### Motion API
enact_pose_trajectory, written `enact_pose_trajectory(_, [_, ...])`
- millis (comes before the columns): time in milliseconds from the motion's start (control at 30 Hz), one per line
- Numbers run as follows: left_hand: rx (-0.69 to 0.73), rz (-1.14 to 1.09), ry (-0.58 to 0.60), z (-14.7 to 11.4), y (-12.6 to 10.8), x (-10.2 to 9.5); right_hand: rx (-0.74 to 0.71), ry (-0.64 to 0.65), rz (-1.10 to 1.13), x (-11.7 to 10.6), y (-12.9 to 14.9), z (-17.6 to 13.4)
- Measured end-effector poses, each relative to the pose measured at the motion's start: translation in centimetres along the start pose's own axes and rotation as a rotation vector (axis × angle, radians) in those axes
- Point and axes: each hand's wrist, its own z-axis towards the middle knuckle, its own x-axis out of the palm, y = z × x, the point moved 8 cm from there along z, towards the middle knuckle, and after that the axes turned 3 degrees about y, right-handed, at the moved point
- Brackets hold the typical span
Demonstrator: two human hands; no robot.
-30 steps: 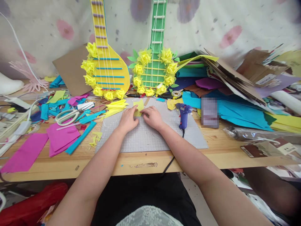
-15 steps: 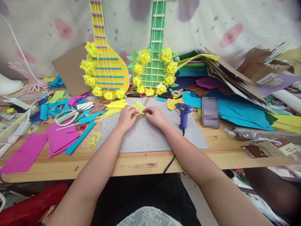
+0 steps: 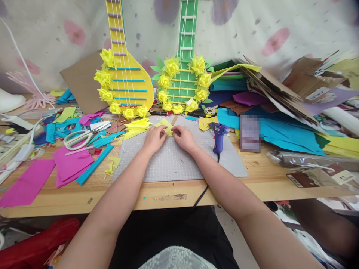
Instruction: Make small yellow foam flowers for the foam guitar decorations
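A small piece of yellow crepe paper (image 3: 166, 125) lies between my two hands, over the far part of the grey cutting mat (image 3: 174, 164). My left hand (image 3: 156, 138) has its fingers curled onto the paper's left side. On its right side, my right hand (image 3: 182, 137) pinches the edge between thumb and fingers. Folded yellow paper strips (image 3: 136, 127) lie just left of my left hand. A blue glue gun (image 3: 218, 137) stands on the mat to the right of my right hand.
Behind the mat stand a yellow paper lute (image 3: 131, 82) and a green one (image 3: 183, 82), both trimmed with yellow paper flowers. Scissors (image 3: 78, 139), magenta paper (image 3: 71, 164) and blue scraps lie left. Blue paper sheets (image 3: 291, 134) and cardboard (image 3: 280, 89) are piled right.
My left hand has shifted slightly right, and its fingers have moved on the yellow paper. Both hands are a little closer together. The camera view has moved slightly.
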Motion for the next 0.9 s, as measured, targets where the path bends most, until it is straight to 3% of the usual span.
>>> enact_pose_trajectory(167, [0.050, -0.062, -0.021, -0.3, -1.2, -0.7, 0.018, 0.020, 0.005, 0.1, 0.0, -0.1])
enact_pose_trajectory(433, [-0.073, -0.005, -0.025, 0.1, 0.8, 0.3, 0.017, 0.013, 0.009, -0.1, 0.2, -0.2])
enact_pose_trajectory(900, [-0.090, 0.019, -0.043, 0.0, 0.4, 0.4, 0.006, -0.006, -0.054, 0.6, 0.1, 0.2])
